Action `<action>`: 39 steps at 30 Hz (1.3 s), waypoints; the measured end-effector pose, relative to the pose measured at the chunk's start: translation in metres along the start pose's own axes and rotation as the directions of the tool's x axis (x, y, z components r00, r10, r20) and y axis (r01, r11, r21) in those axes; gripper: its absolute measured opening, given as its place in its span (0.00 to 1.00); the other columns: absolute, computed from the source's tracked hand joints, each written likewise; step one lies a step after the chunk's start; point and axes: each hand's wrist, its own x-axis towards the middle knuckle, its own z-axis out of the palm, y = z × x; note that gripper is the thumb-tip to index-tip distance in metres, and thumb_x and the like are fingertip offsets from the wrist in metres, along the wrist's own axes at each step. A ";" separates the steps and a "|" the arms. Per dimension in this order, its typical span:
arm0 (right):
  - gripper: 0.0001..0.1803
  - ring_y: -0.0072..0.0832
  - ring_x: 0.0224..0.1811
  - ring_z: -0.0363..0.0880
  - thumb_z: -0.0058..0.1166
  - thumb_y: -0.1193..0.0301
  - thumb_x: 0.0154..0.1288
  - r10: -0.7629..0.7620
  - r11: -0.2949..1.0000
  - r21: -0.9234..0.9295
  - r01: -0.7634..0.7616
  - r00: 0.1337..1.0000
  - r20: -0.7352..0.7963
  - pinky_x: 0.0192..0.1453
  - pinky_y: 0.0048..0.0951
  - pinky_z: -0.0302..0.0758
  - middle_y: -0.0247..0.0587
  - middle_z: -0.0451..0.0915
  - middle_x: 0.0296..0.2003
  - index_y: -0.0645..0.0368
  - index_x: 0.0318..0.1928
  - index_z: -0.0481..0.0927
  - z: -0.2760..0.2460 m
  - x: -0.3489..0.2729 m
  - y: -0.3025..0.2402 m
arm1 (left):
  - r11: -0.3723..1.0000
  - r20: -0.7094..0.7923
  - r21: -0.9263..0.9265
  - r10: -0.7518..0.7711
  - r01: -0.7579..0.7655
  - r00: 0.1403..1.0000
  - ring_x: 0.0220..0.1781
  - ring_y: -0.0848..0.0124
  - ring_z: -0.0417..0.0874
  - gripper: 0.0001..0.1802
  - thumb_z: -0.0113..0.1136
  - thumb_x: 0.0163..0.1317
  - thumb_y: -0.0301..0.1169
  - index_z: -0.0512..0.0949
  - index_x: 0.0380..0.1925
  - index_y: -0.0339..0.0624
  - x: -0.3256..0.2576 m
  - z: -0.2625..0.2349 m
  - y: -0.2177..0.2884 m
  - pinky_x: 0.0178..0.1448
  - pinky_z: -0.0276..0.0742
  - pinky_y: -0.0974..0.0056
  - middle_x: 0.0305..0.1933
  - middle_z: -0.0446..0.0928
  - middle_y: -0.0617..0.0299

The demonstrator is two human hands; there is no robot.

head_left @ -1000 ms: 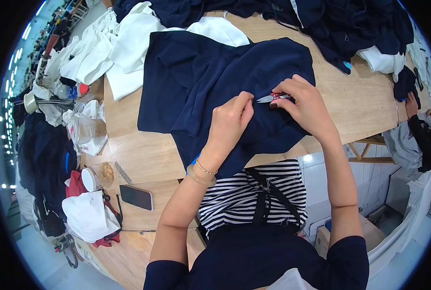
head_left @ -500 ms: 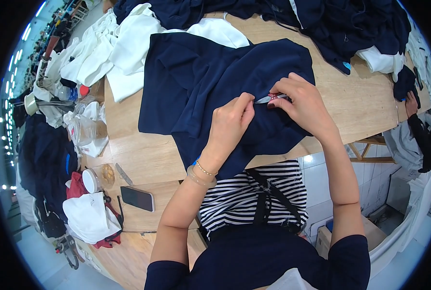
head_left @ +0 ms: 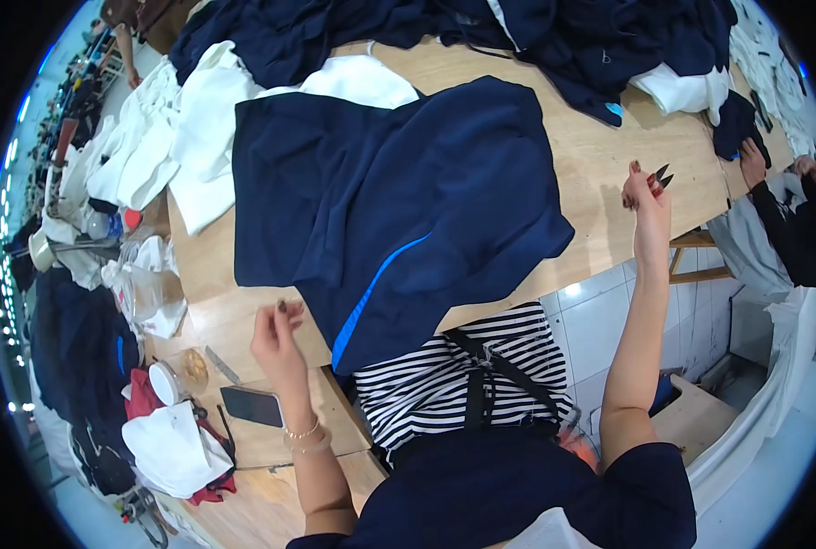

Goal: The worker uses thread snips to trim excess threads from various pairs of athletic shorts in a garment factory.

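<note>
A navy blue garment (head_left: 481, 174) lies spread across the table in front of me, with a bright blue strip (head_left: 371, 293) showing along its near edge. My left hand (head_left: 278, 339) is raised to the left of the garment, its fingers loosely bent and apart, with nothing visible in them. Off the garment's right side, my right hand (head_left: 648, 206) grips small thread snips (head_left: 662, 177) with red handles. The dark blades point away to the right and stand slightly apart. Neither hand touches the garment.
White garments (head_left: 207, 119) lie at the far left, and dark navy ones (head_left: 600, 55) are piled at the back. Near my left arm are a phone (head_left: 251, 405), a knife (head_left: 222, 364) and a white-lidded jar (head_left: 164, 382). Another person's hand (head_left: 753, 163) rests on dark cloth at the right.
Both hands have left the garment: my left went left and nearer, my right went right with the snips. The garment's near edge now shows the bright blue strip.
</note>
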 end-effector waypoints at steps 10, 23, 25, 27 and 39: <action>0.10 0.11 0.15 0.59 0.52 0.67 0.66 0.298 0.949 0.032 -0.314 0.925 0.237 0.18 0.18 0.50 0.28 0.75 0.22 0.61 0.38 0.81 0.057 -0.007 0.011 | 0.965 0.225 0.171 -0.233 0.197 0.946 0.26 0.82 0.63 0.15 0.66 0.59 0.31 0.77 0.40 0.30 -0.037 0.028 0.004 0.28 0.58 0.74 0.25 0.67 0.70; 0.08 0.09 0.27 0.65 0.57 0.68 0.67 -0.207 0.938 0.300 0.172 0.974 0.091 0.32 0.13 0.61 0.21 0.73 0.25 0.58 0.33 0.78 0.036 -0.015 -0.087 | 0.956 -0.434 -0.115 0.197 -0.271 0.879 0.41 0.79 0.74 0.11 0.54 0.69 0.30 0.79 0.45 0.36 0.013 -0.068 0.048 0.50 0.70 0.73 0.39 0.78 0.65; 0.08 0.09 0.30 0.66 0.56 0.68 0.67 -0.360 0.892 0.300 0.339 0.933 0.014 0.36 0.13 0.62 0.22 0.74 0.27 0.60 0.34 0.79 0.033 -0.021 -0.111 | 0.931 -0.319 -0.039 0.333 -0.363 0.887 0.40 0.79 0.74 0.11 0.53 0.69 0.30 0.78 0.44 0.34 0.020 -0.092 0.059 0.49 0.69 0.73 0.39 0.78 0.64; 0.07 0.10 0.33 0.68 0.55 0.70 0.68 -0.412 0.856 0.367 0.365 0.910 0.055 0.40 0.12 0.64 0.23 0.74 0.30 0.62 0.36 0.78 0.032 -0.025 -0.125 | 0.933 -0.299 0.065 0.356 -0.353 0.885 0.40 0.79 0.74 0.11 0.53 0.69 0.30 0.78 0.44 0.33 0.031 -0.091 0.056 0.49 0.70 0.73 0.39 0.78 0.63; 0.07 0.11 0.36 0.70 0.55 0.69 0.68 -0.245 0.924 0.344 0.169 0.950 0.191 0.47 0.15 0.65 0.23 0.75 0.31 0.58 0.36 0.77 0.060 -0.027 -0.098 | 0.955 -0.224 0.215 0.254 -0.206 0.941 0.24 0.82 0.57 0.15 0.62 0.60 0.23 0.79 0.48 0.41 0.056 -0.046 0.010 0.27 0.52 0.75 0.21 0.60 0.73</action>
